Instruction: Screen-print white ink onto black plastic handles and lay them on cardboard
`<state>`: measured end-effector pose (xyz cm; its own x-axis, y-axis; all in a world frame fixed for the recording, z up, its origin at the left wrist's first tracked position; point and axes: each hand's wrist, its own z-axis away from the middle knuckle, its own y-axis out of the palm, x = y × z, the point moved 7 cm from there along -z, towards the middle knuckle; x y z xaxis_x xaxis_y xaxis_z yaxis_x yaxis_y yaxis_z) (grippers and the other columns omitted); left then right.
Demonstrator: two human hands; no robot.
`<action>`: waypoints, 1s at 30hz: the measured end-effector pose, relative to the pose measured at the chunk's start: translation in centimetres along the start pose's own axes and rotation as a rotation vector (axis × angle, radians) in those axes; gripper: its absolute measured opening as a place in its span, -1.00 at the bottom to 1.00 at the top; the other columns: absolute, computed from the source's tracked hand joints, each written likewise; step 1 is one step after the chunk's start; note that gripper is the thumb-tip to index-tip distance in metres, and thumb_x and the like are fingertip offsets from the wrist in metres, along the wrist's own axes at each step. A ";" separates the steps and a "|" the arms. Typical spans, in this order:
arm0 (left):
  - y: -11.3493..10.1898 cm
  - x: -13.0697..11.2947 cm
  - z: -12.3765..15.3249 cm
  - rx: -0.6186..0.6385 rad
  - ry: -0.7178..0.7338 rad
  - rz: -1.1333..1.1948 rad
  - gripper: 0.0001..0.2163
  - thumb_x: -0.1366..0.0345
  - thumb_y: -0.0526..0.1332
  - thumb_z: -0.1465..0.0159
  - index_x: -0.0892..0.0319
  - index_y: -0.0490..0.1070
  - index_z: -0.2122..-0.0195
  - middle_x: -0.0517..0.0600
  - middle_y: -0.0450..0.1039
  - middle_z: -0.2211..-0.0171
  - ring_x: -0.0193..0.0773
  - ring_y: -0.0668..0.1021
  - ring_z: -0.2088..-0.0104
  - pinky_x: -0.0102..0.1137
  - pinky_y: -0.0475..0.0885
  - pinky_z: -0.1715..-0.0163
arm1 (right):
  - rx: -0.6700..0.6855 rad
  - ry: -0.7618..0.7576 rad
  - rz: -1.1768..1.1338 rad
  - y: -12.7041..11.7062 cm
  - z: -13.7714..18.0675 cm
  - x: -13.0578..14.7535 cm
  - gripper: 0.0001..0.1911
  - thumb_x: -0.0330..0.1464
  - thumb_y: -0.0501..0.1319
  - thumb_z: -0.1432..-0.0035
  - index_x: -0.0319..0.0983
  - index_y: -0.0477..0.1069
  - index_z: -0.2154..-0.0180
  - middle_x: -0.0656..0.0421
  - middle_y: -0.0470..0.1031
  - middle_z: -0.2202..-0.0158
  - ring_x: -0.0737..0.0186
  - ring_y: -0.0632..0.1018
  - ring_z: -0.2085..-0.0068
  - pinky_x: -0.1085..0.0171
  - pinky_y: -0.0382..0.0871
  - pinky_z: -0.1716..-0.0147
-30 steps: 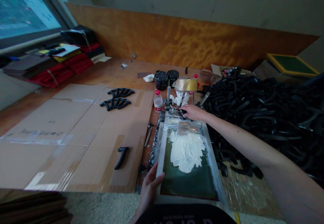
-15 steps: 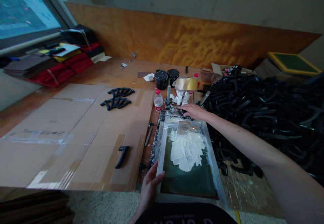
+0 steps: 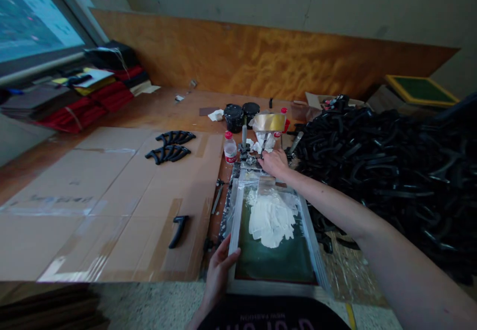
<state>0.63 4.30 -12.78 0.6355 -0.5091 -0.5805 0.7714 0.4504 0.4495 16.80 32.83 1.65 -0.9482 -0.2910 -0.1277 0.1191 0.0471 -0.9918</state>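
Note:
A framed printing screen [image 3: 234, 230] lies in front of me, its green mesh smeared with thick white ink [image 3: 270, 216]. My left hand [image 3: 219, 271] grips the frame's near left corner, thumb on top of the rail. My right hand [image 3: 274, 163] reaches to the frame's far end, fingers curled down on something I cannot make out at the metal clamp [image 3: 244, 147]. A flat scraper [image 3: 269, 186] lies in the ink just below that hand.
A huge heap of black plastic handles [image 3: 387, 161] fills the right side. Flattened cardboard [image 3: 112, 196] covers the left, with one loose handle [image 3: 178, 231] and two small groups [image 3: 170, 145]. A small bottle [image 3: 230, 147], two black ink jars [image 3: 242, 113], rags and stacked red material [image 3: 89, 99] stand behind.
My right hand has slid slightly left along the frame's far end towards the clamp. My left hand keeps its hold on the frame. The view has shifted a little.

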 end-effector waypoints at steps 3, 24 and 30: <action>0.2 -0.2 0.1 -0.001 0.004 -0.006 -0.30 0.32 0.48 0.12 0.21 0.37 -0.10 0.11 0.53 0.03 0.03 0.49 -0.07 -0.21 0.38 -0.09 | 0.033 -0.066 -0.029 -0.2 0.1 -0.8 -0.52 -0.07 -0.03 -0.28 -0.23 0.48 0.09 -0.04 0.56 0.20 -0.01 0.52 0.11 0.15 0.26 0.13; 0.9 -0.5 0.5 0.050 0.012 -0.028 -0.29 0.33 0.43 0.04 0.21 0.28 -0.18 0.13 0.55 0.05 0.03 0.58 0.06 -0.18 0.47 0.03 | 0.003 0.116 -0.094 0.2 -0.1 -0.7 -0.55 -0.15 0.04 -0.21 -0.35 0.53 0.21 -0.13 0.58 0.21 -0.01 0.57 0.13 0.17 0.33 0.12; 0.7 -0.4 0.4 0.052 0.025 -0.027 -0.33 0.34 0.42 0.02 0.19 0.31 -0.15 0.11 0.52 0.01 0.00 0.55 0.00 -0.23 0.45 0.00 | 0.061 -0.008 -0.102 -0.8 -0.3 -1.4 -0.48 -0.01 0.06 -0.20 -0.27 0.53 0.13 -0.08 0.57 0.16 -0.02 0.53 0.07 0.18 0.35 0.13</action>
<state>0.91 4.54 -11.92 0.6140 -0.5020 -0.6091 0.7893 0.3975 0.4680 17.92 33.43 2.62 -0.9538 -0.2993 -0.0263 0.0406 -0.0414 -0.9983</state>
